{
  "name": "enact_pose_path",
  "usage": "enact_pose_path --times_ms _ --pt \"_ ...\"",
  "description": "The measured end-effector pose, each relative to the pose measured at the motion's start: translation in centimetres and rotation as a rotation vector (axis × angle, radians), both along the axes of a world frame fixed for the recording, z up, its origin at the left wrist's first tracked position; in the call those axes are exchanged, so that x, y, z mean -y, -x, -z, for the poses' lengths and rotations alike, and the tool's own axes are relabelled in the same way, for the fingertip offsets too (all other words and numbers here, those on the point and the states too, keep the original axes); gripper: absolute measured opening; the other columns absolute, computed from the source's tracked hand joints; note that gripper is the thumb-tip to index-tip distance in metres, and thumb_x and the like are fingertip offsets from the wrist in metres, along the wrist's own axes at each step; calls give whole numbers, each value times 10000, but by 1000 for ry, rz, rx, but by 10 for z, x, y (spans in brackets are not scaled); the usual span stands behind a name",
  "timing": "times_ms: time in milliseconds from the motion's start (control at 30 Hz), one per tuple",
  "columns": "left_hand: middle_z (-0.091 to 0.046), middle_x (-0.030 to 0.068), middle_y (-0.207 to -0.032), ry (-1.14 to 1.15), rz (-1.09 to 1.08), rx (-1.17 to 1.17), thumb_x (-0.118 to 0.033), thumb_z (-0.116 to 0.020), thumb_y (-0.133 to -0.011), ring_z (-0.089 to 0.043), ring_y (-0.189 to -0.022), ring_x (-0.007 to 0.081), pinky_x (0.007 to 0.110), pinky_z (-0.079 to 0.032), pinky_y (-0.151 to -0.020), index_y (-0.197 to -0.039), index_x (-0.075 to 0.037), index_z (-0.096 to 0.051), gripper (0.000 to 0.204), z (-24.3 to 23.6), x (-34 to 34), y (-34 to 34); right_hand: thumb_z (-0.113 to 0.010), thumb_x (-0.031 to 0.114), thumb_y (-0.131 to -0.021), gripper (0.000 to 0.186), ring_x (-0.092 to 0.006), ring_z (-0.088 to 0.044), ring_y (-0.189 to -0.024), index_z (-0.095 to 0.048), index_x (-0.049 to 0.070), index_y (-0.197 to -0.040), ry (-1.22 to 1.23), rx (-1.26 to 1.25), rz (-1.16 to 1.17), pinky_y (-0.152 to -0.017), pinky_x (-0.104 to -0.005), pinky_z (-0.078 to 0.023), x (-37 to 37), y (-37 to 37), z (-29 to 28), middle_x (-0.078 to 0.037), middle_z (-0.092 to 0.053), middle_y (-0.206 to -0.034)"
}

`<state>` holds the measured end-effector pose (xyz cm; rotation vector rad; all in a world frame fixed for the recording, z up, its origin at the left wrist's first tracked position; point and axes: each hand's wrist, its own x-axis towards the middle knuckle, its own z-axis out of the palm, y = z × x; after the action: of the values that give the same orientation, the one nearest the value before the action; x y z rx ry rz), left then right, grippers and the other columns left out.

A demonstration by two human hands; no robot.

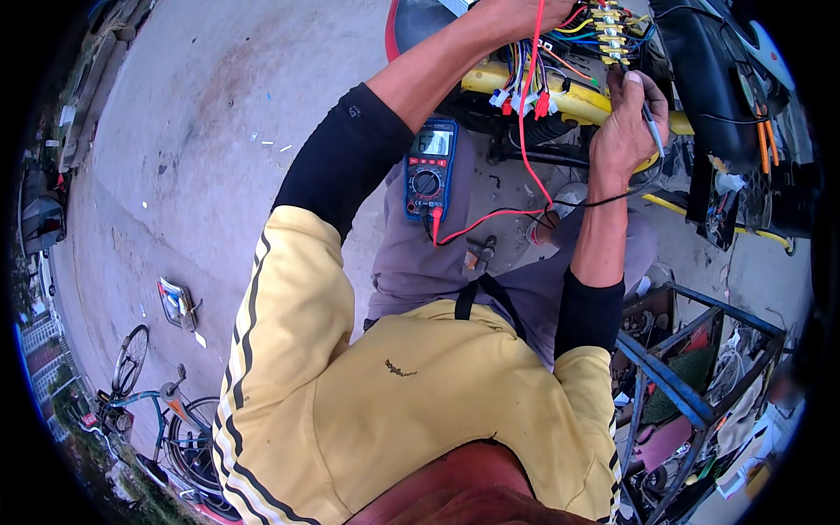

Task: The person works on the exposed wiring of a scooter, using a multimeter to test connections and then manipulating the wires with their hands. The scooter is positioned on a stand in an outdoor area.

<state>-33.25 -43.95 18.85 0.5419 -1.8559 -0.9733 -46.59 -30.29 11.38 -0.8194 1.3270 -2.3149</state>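
My right hand is closed round a slim grey test probe, which trails a black lead. Its fingertips are by the lower end of a yellow terminal strip with metal screws and many coloured wires. My left hand is at the top edge, left of the strip, its fingers mostly cut off. A red test lead rises past it and out of view. On my left thigh lies a blue multimeter with a lit display, both leads plugged in.
A yellow vehicle frame carries white and red connectors. To its right is a black seat. A blue metal rack with scraps stands at lower right. On the left are a small tray and a bicycle.
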Motion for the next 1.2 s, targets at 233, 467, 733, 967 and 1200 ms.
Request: enact_pose_path --times_ms 233,467,733,967,1200 --pt "-728 159 -867 65 -21 3 -201 -631 -1003 -696 -823 231 373 -547 -757 -1027 41 -718 259 0 1 -1 -732 71 -983 201 -172 -728 -958 -645 -55 -1114 -4 -4 4 -880 -276 -620 0 0 0 -117 -708 -1048" --pt "-726 153 -833 32 0 3 -194 -632 -999 -687 -789 222 367 -543 -729 -1027 43 -717 253 -2 -1 0 -733 71 -981 202 -174 -728 -960 -641 -58 -1107 1 -2 1 -882 -279 -624 0 1 1 -125 -705 -1065" --pt "-732 125 -855 113 -6 -44 -189 -628 -1017 -667 -734 171 330 -532 -670 -1063 37 -720 248 0 5 8 -705 63 -993 171 -169 -728 -955 -649 -66 -1090 -34 -21 19 -903 -283 -625 -1 1 -8 -118 -708 -1021" --pt "-749 86 -900 -237 -1 34 -202 -633 -1043 -653 -725 135 292 -530 -653 -1129 -10 -739 235 -3 -6 0 -734 97 -983 131 -68 -596 -809 -687 -1 -1055 -100 -32 45 -744 -233 -510 -3 -8 -6 -19 -681 -923" --pt "-761 115 -1102 -90 76 -26 -156 -630 -1078 -710 -1035 148 307 -571 -952 -1245 33 -673 256 9 2 5 -725 96 -996 115 -62 -596 -804 -678 1 -1042 -105 -43 50 -735 -235 -509 -6 -8 -10 -18 -679 -918"
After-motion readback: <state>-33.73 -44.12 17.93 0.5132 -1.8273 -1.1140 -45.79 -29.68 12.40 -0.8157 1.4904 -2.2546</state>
